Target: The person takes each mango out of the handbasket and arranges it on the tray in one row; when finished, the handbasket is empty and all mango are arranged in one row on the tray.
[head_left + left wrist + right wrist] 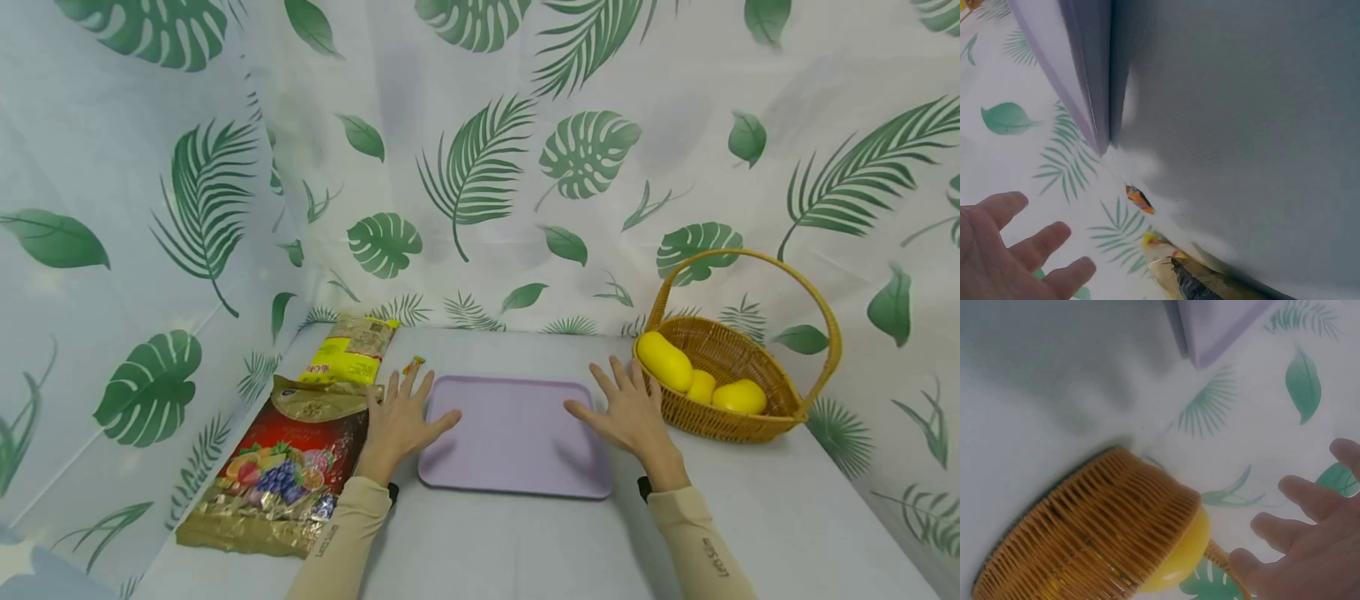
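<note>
My left hand (402,423) is spread above the left edge of a pale purple tray (513,437), with nothing in its grasp. Over the tray's right side hovers my right hand (628,412), fingers spread and holding nothing. A small orange-wrapped candy (413,364) lies just beyond the left fingertips; the left wrist view shows the same candy (1140,199) past the tray's corner. Close to the right fingers stands a wicker basket (720,419) with a tall handle, holding several yellow mango-like fruits (665,361). In the right wrist view the basket (1085,531) is beside that hand.
A large red and gold candy bag (277,467) lies flat at the left, partly behind the left forearm. Behind it is a yellow and clear snack bag (352,348). A leaf-patterned curtain (480,167) closes off the back and sides of the white table (517,546).
</note>
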Motion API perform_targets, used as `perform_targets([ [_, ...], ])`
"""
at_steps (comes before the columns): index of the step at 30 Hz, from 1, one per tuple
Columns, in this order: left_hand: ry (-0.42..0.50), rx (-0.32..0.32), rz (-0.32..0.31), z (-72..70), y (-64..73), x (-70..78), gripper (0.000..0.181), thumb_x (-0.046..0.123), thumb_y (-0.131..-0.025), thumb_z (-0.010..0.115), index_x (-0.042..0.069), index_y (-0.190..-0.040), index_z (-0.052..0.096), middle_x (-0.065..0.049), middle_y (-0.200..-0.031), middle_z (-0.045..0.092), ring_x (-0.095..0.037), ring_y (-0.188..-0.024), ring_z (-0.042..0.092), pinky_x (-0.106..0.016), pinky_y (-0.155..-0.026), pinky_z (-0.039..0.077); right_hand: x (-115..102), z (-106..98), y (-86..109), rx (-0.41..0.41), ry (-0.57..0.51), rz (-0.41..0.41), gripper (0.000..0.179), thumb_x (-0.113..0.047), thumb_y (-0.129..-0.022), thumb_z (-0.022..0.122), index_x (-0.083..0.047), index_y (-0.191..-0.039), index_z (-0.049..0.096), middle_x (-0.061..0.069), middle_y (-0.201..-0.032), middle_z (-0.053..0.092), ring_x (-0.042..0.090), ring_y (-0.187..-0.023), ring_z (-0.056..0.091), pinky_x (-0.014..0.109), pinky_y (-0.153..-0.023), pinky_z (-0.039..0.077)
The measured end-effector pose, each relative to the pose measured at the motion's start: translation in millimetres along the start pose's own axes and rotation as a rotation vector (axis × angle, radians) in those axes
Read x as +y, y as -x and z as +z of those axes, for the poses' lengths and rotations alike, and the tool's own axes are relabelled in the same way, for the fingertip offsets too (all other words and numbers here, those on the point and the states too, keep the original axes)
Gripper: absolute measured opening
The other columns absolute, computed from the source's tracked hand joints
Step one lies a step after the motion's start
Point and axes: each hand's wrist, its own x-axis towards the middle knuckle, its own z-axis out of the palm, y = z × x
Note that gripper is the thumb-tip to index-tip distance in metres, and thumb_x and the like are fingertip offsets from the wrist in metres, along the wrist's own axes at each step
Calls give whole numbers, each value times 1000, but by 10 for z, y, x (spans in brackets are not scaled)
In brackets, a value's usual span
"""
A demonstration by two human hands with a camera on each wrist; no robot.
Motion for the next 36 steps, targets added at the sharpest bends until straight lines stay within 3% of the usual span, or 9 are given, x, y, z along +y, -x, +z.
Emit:
perform_targets([
  [5, 6, -13, 12, 12, 29, -6, 94, 84, -84, 45, 25, -158, 35, -13, -159, 42, -42, -144, 42, -73, -115, 25, 22, -15, -23, 21, 6, -3, 90, -73, -89, 52, -11, -154, 40, 27, -163, 26, 56, -151, 13, 75, -116, 10],
  [9, 13, -59, 18, -12, 97, 5, 95, 82, -84, 49, 22, -156, 39, -19, -141, 56, -40, -122, 58, -65, -98, 46, 28, -28, -35, 45, -1, -12, 89, -70, -90, 54, -9, -154, 39, 27, -161, 30, 55, -148, 19, 76, -113, 15],
  [12, 1, -90, 22, -19, 142, 7, 95, 81, -82, 52, 21, -155, 41, -21, -129, 61, -37, -107, 62, -57, -86, 52, 30, -57, -38, 62, -11, -15, 89, -67, -91, 55, -9, -155, 36, 28, -159, 32, 55, -146, 22, 77, -112, 17],
  [16, 9, -146, 2, 0, 195, 0, 100, 83, -81, 53, 19, -156, 38, -23, -123, 62, -35, -103, 63, -53, -84, 53, 69, -116, -48, 86, -12, -15, 88, -65, -91, 57, -7, -154, 36, 30, -156, 35, 57, -143, 24, 76, -112, 18],
  [20, 7, -203, -18, 33, 256, -11, 106, 85, -78, 54, 16, -157, 37, -22, -127, 62, -37, -109, 62, -54, -87, 52, 152, -191, -70, 107, 13, -12, 86, -63, -92, 58, -4, -152, 39, 32, -153, 38, 60, -140, 26, 77, -107, 22],
  [27, 32, -237, 25, 62, 353, 2, 113, 86, -72, 60, 13, -156, 38, -20, -143, 56, -41, -124, 57, -64, -98, 48, 389, -382, -218, 129, 33, 12, 82, -60, -93, 57, -2, -149, 42, 35, -149, 37, 62, -137, 25, 78, -105, 21],
  [31, 36, -249, 39, 64, 420, 20, 121, 87, -66, 66, 11, -156, 37, -18, -145, 54, -40, -126, 56, -69, -101, 43, 550, -485, -332, 89, 54, 52, 85, -62, -94, 53, -1, -152, 37, 37, -150, 33, 62, -136, 24, 78, -106, 20],
  [36, 18, -249, 42, 71, 463, 15, 129, 85, -57, 74, 8, -155, 38, -17, -145, 54, -39, -125, 56, -68, -99, 45, 762, -571, -442, -32, 47, 122, 92, -66, -95, 47, -1, -156, 26, 39, -152, 26, 65, -136, 20, 80, -104, 19],
])
